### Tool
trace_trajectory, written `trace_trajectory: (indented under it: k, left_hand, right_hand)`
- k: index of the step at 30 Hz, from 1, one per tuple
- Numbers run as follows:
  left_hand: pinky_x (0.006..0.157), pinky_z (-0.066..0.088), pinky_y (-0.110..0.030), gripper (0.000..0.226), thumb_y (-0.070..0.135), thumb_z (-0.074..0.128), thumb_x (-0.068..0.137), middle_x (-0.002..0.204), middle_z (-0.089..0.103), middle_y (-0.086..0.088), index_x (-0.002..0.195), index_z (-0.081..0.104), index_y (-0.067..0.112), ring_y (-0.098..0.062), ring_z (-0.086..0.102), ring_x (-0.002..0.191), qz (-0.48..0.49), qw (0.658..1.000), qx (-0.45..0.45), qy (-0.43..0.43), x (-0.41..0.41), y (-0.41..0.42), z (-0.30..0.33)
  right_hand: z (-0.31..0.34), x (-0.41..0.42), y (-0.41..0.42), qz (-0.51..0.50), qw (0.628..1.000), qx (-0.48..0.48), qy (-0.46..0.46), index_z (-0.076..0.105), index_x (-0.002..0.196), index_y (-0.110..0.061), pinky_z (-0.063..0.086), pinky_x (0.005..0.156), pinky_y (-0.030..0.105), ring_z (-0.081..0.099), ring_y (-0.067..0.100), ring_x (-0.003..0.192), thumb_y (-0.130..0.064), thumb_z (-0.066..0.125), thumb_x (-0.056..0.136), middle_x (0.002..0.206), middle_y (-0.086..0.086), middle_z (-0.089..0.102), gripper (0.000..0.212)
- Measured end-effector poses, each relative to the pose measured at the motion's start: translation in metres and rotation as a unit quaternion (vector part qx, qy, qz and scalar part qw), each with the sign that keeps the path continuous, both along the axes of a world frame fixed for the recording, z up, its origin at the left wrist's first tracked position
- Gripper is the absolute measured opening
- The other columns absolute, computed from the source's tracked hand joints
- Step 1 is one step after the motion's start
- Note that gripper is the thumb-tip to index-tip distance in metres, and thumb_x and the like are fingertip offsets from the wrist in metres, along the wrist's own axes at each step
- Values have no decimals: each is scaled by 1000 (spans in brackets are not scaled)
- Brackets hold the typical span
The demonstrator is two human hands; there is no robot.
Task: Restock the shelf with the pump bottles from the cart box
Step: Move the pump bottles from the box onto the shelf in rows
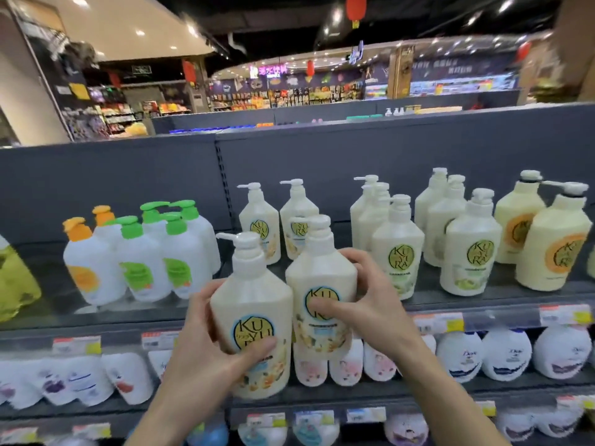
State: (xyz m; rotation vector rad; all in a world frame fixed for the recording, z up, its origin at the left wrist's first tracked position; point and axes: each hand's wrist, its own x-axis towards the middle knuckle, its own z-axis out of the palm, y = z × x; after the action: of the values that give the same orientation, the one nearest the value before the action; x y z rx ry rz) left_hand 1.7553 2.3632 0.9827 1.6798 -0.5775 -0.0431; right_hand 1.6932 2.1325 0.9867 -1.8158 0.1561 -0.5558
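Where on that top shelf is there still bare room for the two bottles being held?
Bare shelf shows in front of the two cream bottles at the back, between the green-capped bottles and the green-label bottle. Farther right it is crowded. The left hand and right hand each hold one.

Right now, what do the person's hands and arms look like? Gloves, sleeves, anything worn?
Both are bare: the left hand and right hand have no gloves, and no rings, watch or bands are visible. Both forearms are uncovered down to the frame's bottom edge, with no sleeve in view.
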Motion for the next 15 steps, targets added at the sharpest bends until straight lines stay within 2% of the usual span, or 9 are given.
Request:
trace_trajectory:
  k: [2, 5, 8, 15]
  left_hand:
    - [71, 58, -23, 78, 25, 92, 47, 105, 69, 23, 97, 49, 66, 2, 69, 94, -1, 1000, -3, -8, 29, 4, 11]
    - [71, 58, -21, 81, 24, 90, 47, 105, 69, 21, 111, 48, 49, 0, 69, 95, -8, 1000, -11, -14, 65, 5, 24]
    - [71, 57, -17, 82, 19, 87, 48, 104, 70, 19, 116, 48, 40, 0, 69, 93, -16, 1000, -20, -13, 91, 2, 30]
    - [71, 56, -15, 83, 18, 87, 47, 103, 70, 18, 117, 48, 40, -2, 70, 92, -15, 1000, -18, -21, 120, -14, 33]
  right_hand:
    - [11, 38, -1, -11, 1000, 2, -11, 56, 121, -30, 61, 78, 37, 73, 11, 94, -13, 92, 65, 106, -1, 74, 68]
    - [17, 87, -9, -27, 999, 13, -23, 55, 124, -29, 62, 81, 43, 73, 13, 95, -13, 92, 65, 108, 1, 74, 71]
    - [15, 127, -21, -45, 999, 11, -19, 54, 123, -32, 61, 83, 45, 72, 10, 96, -18, 92, 64, 110, -4, 72, 71]
    - [-10, 175, -44, -54, 998, -18, 2, 53, 123, -36, 60, 87, 40, 66, 6, 101, -20, 91, 65, 114, -10, 67, 71]
